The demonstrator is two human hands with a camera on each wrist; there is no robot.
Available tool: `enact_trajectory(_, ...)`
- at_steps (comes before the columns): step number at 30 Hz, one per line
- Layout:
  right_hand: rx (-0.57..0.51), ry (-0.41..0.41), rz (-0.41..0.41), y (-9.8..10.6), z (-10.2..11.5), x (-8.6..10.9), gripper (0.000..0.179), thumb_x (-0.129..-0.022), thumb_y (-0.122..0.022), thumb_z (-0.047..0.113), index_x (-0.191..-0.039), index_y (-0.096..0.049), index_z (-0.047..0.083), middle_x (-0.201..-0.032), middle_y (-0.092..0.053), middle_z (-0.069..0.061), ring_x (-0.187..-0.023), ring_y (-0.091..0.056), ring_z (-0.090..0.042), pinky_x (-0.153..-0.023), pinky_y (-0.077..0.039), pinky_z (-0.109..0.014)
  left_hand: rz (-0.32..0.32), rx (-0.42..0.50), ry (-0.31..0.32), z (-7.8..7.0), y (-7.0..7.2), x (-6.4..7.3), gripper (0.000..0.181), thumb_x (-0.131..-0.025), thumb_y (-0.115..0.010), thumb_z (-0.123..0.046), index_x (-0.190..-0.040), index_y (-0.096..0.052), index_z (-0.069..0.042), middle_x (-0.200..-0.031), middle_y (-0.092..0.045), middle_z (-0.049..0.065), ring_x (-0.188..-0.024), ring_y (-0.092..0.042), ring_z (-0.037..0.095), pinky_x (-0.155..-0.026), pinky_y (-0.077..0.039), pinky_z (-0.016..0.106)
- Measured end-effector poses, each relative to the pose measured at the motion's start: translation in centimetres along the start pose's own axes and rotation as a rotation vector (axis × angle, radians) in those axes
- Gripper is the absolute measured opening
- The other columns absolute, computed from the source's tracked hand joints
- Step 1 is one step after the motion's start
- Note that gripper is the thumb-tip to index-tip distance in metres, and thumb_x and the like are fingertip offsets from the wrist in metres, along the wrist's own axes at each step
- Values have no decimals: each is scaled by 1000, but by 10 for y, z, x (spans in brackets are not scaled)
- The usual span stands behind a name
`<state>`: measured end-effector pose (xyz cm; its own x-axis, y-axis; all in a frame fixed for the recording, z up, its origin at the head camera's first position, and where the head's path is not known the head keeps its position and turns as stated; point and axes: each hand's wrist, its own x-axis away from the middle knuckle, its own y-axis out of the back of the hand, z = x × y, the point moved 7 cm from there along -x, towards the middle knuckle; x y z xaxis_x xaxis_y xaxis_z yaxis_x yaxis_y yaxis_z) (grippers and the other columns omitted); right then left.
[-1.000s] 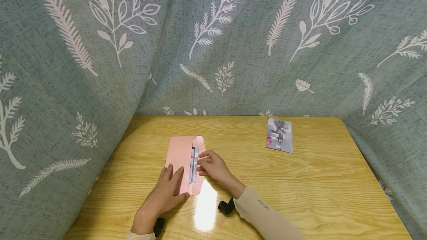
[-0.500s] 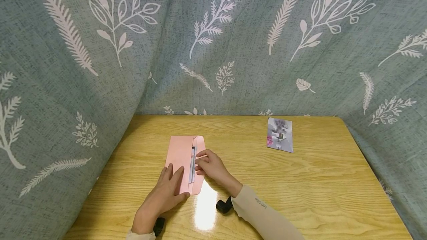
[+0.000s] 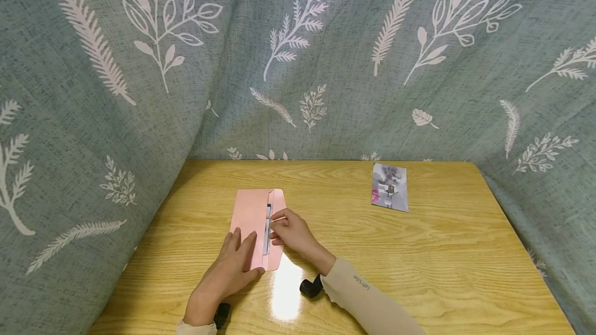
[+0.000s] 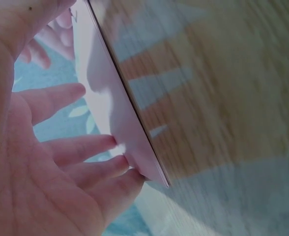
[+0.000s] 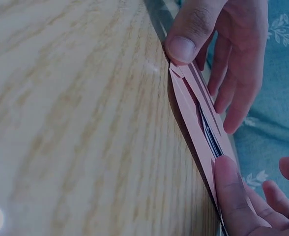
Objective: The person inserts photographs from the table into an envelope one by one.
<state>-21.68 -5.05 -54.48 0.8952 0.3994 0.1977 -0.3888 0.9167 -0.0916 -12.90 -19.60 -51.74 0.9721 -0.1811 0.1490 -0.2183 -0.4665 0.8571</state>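
Observation:
A pink envelope (image 3: 247,208) lies on the wooden table with its flap spread to the right. From its long opening peeks a narrow strip of picture cards (image 3: 267,234); the rest of them is hidden inside. My left hand (image 3: 228,268) rests across the envelope's near left part with fingers spread, the thumb at its near edge. At the opening, my right hand (image 3: 295,234) presses its fingertips against the cards' outer edge. The right wrist view shows one finger (image 5: 228,179) at the slit beside the dark card edges (image 5: 209,130), the other fingers apart from it.
A grey picture card (image 3: 390,187) with a pink flower lies at the table's back right. Behind the table (image 3: 442,252) hangs a blue-green curtain (image 3: 344,107) with white leaf prints. A bright reflection shows on the wood in front of the envelope.
My right hand has moved slightly left, and the cards have slid deeper into the envelope, leaving a thinner strip showing. The left hand has stayed in place.

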Motion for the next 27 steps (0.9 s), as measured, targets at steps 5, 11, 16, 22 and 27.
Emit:
enact_trajectory(5, 2, 20, -3, -3, 2, 1, 23, -98, -62, 8, -117, -59, -4, -98, -70, -20, -80, -70, -27, -68, -60, -34, -8, -4, -4, -1, 2, 1, 84, -87, -79, -38, -154, -39, -9, -156, -17, 38, -145, -12, 53, -108, -27, 68)
enact_trajectory(11, 13, 35, -18, -4, 0, 2, 21, -97, -61, 5, -115, -60, -5, -96, -70, -19, -78, -71, -27, -67, -60, -35, -11, -5, -5, -1, 2, 1, 84, -87, -78, -39, -155, -38, -9, -156, -16, 37, -145, -12, 53, -107, -29, 68)
enact_trajectory(16, -12, 38, -14, -3, -1, 1, 21, -98, -60, 5, -115, -59, -7, -96, -70, -19, -78, -70, -26, -68, -60, -38, -14, -9, -8, 1, 1, 1, 84, -87, -79, -39, -154, -39, -8, -156, -16, 37, -145, -12, 53, -106, -29, 69)
enact_trajectory(22, 5, 33, 10, -1, -2, 2, 22, -99, -60, 7, -116, -59, -7, -96, -68, -18, -80, -69, -22, -71, -60, -37, -14, -11, -4, 1, 0, 0, 85, -86, -79, -39, -154, -38, -8, -157, -16, 36, -145, -11, 53, -105, -29, 70)
enact_trajectory(27, 43, 43, 12, 6, 2, 5, 23, -99, -61, 7, -117, -60, -7, -100, -68, -20, -82, -68, -28, -71, -60, -39, -8, -10, 6, 2, 0, 0, 86, -86, -79, -40, -154, -38, -7, -157, -16, 36, -145, -11, 53, -106, -28, 69)
